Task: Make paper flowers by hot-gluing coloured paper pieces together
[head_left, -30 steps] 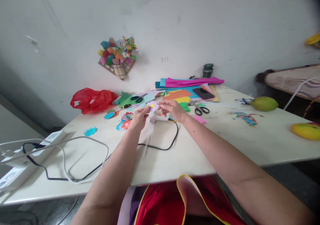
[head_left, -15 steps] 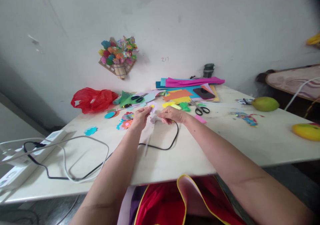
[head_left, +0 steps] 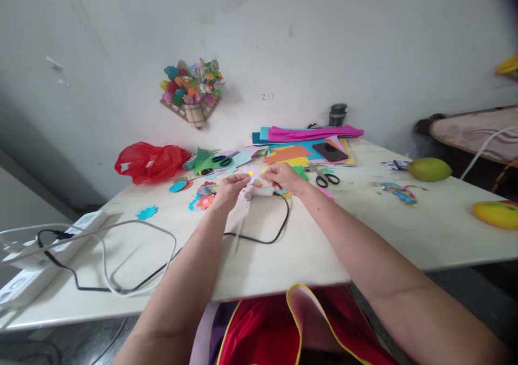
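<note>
My left hand (head_left: 233, 188) pinches a lilac paper piece (head_left: 254, 177) with a small yellow spot on it, held just above the table. Fingers bunched together, my right hand (head_left: 281, 177) is close to its right side. A bit of yellow shows by the right fingertips; whether they hold it or it lies behind them, I cannot tell. Under the hands lies a white glue gun (head_left: 259, 191), its black cord (head_left: 288, 214) curving off its right end. Layered paper flowers (head_left: 206, 200) rest left of my left hand, and black-handled scissors (head_left: 327, 180) lie right of my right hand.
Coloured sheets (head_left: 291, 153) and a dark phone (head_left: 329, 151) lie at the back. A red plastic bag (head_left: 151, 161) sits back left. The power strip (head_left: 60, 257) and looping cables occupy the left front. A green mango (head_left: 429, 169) is at right.
My right hand has lifted slightly up and away from the glue gun, uncovering its body. My left hand has shifted a little right with the lilac piece.
</note>
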`<state>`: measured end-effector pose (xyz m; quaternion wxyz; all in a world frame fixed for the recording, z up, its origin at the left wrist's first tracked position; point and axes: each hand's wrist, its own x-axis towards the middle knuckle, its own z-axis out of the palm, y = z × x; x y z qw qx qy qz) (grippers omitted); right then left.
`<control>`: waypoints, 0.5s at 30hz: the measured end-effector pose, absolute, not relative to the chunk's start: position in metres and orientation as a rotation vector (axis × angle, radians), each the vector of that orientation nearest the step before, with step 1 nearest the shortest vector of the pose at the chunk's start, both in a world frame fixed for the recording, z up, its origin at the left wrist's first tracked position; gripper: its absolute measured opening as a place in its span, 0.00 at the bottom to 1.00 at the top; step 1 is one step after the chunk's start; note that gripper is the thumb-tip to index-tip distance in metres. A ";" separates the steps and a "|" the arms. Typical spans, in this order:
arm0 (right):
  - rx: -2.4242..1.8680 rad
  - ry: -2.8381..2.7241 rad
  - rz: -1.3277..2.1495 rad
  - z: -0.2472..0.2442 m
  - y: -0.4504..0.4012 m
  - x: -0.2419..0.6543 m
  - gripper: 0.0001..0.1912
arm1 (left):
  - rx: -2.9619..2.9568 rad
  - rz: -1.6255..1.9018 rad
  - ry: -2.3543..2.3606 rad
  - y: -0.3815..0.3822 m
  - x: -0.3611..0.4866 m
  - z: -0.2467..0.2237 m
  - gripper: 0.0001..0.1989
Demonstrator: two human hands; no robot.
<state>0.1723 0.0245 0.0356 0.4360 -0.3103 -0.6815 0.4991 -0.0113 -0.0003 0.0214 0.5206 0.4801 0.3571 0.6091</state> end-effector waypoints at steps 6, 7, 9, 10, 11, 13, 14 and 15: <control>-0.792 -1.538 1.175 0.035 0.031 0.180 0.21 | 1.185 1.392 0.898 -0.004 -0.010 0.023 0.13; -0.796 -1.567 1.197 0.035 0.030 0.179 0.21 | 1.199 1.382 0.892 -0.004 -0.009 0.023 0.13; -0.807 -1.629 1.235 0.035 0.028 0.176 0.18 | 1.227 1.372 0.886 -0.005 -0.007 0.023 0.14; -0.814 -1.649 1.228 0.035 0.027 0.174 0.17 | 1.239 1.373 0.885 -0.005 -0.006 0.023 0.15; -0.820 -1.669 1.208 0.034 0.027 0.172 0.15 | 1.249 1.376 0.884 -0.005 -0.005 0.023 0.16; -0.840 -1.683 1.146 0.031 0.028 0.169 0.12 | 1.255 1.383 0.884 -0.006 -0.003 0.023 0.19; -0.848 -1.681 1.121 0.030 0.029 0.168 0.11 | 1.253 1.383 0.885 -0.006 -0.003 0.023 0.21; -0.856 -1.676 1.103 0.028 0.030 0.168 0.10 | 1.250 1.380 0.889 -0.006 -0.003 0.023 0.23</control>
